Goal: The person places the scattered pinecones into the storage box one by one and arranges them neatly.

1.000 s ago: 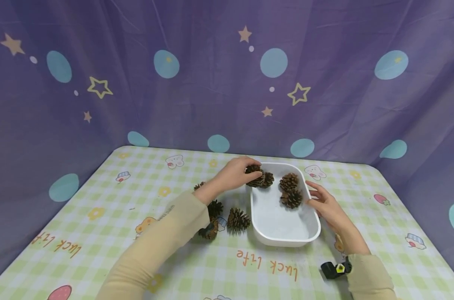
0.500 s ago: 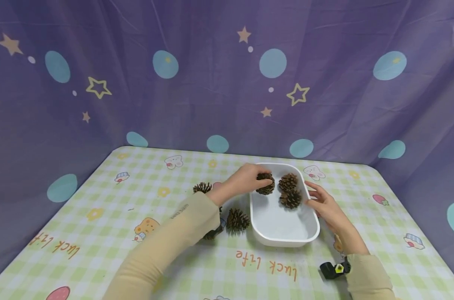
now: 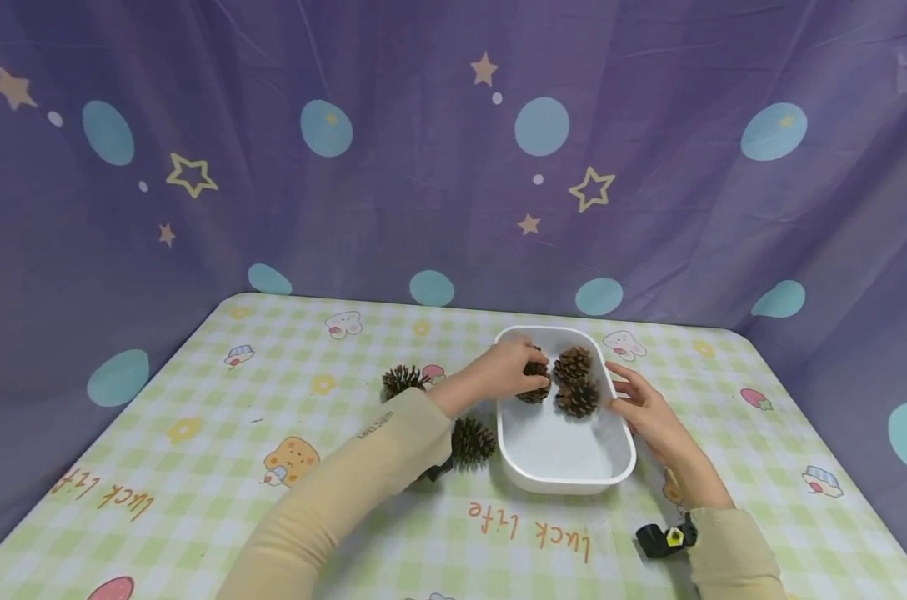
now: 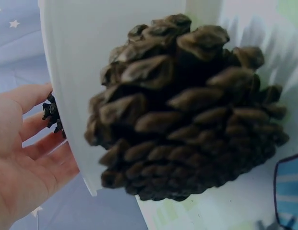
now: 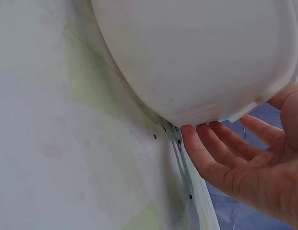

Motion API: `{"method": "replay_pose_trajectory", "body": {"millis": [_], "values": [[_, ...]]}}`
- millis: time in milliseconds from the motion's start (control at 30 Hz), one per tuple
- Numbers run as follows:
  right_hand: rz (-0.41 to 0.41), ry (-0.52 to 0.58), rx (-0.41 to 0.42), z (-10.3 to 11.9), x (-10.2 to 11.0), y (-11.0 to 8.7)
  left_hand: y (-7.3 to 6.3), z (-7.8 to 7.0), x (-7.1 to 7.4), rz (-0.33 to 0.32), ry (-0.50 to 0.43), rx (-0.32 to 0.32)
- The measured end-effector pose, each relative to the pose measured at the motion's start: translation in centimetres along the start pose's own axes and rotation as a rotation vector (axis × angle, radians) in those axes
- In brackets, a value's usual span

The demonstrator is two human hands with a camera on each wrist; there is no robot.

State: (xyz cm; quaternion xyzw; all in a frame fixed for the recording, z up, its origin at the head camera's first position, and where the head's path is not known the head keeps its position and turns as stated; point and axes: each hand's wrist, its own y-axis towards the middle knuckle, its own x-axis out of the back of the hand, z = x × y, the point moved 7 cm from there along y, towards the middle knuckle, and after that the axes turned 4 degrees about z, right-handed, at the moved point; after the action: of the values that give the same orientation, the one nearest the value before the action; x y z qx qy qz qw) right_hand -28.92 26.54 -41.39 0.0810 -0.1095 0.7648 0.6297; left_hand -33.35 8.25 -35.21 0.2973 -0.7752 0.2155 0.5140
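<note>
My left hand (image 3: 509, 371) reaches over the left rim of a white plastic bin (image 3: 566, 454) and grips a brown pine cone (image 3: 533, 390) with thumb and fingers. In the left wrist view, only a small part of that pine cone (image 4: 53, 114) shows past the bin wall. Two more pine cones lie in the bin, a front one (image 3: 578, 398) and a back one (image 3: 573, 365). My right hand (image 3: 652, 417) rests against the bin's right side. In the right wrist view its extended fingers (image 5: 218, 146) touch the outer wall.
Left of the bin, loose pine cones lie on the checked tablecloth (image 3: 393, 550): one beside the bin (image 3: 473, 442), another farther left (image 3: 403, 380). My left sleeve (image 3: 378, 450) covers part of that area. A purple curtain (image 3: 438, 208) hangs behind the table.
My left hand has moved right and slightly toward me, carrying the pine cone from the rim down into the bin. The right hand has stayed at the bin's right side.
</note>
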Motion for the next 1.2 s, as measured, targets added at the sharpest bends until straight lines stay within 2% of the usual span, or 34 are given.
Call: {"method": "replay_pose_trajectory", "body": {"millis": [200, 367, 967, 1200], "values": [[0.003, 0.005, 0.005, 0.1, 0.0, -0.1, 0.4, -0.3, -0.5, 0.010, 0.035, -0.027], [0.003, 0.003, -0.001, -0.1, 0.0, 0.0, 0.8, -0.1, -1.1, 0.036, 0.068, 0.001], [-0.003, -0.006, -0.001, -0.1, 0.1, 0.1, 1.5, 0.2, -1.5, 0.001, -0.012, 0.046], [0.000, -0.001, 0.002, 0.0, 0.0, 0.1, 1.3, 0.1, -1.5, 0.012, 0.028, 0.029]]}}
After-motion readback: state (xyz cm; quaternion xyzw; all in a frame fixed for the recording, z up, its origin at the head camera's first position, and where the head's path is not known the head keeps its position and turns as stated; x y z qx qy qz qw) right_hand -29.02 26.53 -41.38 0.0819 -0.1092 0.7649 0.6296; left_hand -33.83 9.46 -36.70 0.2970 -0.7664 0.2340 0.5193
